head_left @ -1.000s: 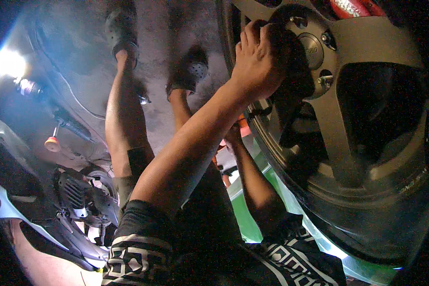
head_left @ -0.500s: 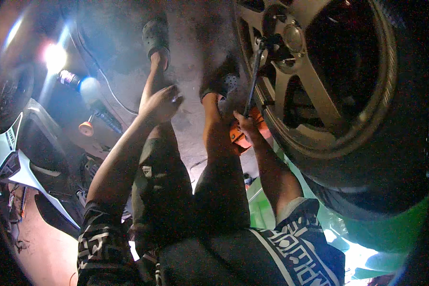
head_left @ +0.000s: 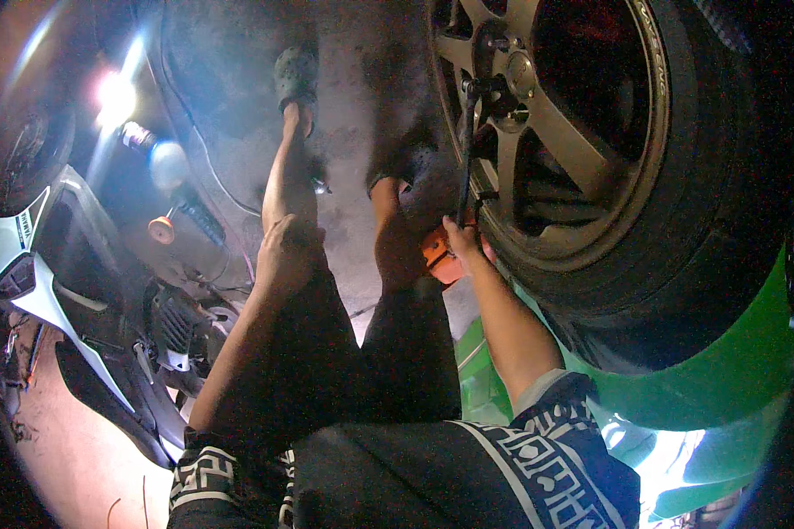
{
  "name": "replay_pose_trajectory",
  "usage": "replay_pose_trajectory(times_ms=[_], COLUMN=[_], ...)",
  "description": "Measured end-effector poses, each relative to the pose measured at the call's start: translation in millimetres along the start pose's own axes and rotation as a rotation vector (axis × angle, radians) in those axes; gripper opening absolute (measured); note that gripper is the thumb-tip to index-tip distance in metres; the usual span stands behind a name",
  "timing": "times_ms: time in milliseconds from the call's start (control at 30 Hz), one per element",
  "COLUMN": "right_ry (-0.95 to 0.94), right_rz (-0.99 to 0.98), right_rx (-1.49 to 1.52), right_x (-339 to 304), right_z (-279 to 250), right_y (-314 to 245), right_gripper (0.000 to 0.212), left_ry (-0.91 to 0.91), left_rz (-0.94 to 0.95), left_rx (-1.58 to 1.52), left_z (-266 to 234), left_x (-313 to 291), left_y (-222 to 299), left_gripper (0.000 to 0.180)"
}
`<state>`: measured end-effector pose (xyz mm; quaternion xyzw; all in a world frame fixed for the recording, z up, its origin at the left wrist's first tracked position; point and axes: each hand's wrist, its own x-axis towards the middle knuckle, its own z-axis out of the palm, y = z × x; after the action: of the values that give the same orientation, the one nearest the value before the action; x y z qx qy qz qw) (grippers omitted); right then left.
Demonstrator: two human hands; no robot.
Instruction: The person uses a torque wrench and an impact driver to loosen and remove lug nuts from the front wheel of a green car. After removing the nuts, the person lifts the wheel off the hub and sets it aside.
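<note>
My right hand (head_left: pixel 464 240) is closed round the lower end of a long dark socket wrench (head_left: pixel 468 150). Its head meets a lug nut position near the hub of a bronze spoked car wheel (head_left: pixel 566 141), which has a black tyre (head_left: pixel 626 326). The bar runs nearly upright in the picture, along the near-left side of the rim. My left hand (head_left: pixel 289 249) rests on my left knee with its fingers curled over it; the fingertips are partly hidden. Just behind my right hand is an orange object (head_left: pixel 441 256) with black parts, partly covered.
A bright work light (head_left: pixel 117 95) shines at the far left. By it are a bottle (head_left: pixel 139 137) and a dark tool with an orange round end (head_left: pixel 161 230). A cable (head_left: pixel 198 137) crosses the floor. White motorcycle panels (head_left: pixel 9 264) stand left; green bodywork (head_left: pixel 723 388) lies right.
My left hand has drawn back from above my shin onto my left knee. My right hand keeps its hold on the socket wrench. The whole view has shifted slightly.
</note>
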<state>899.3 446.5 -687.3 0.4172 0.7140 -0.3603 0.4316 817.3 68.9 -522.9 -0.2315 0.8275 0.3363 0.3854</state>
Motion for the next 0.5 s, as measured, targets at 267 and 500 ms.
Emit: replay_pose_trajectory(times_ms=[267, 500], right_ry=[-0.148, -0.007], right_rz=[0.034, 0.071], right_rx=[0.156, 0.028], right_x=[-19, -17], right_z=[-13, -2], right_y=[-32, -23], right_gripper=[0.072, 0.059], left_ry=[-0.081, -0.002], left_rz=[0.027, 0.142], left_rx=[0.228, 0.248], left_z=[-11, -14], left_x=[19, 24], left_y=[28, 29], left_gripper=[0.032, 0.033])
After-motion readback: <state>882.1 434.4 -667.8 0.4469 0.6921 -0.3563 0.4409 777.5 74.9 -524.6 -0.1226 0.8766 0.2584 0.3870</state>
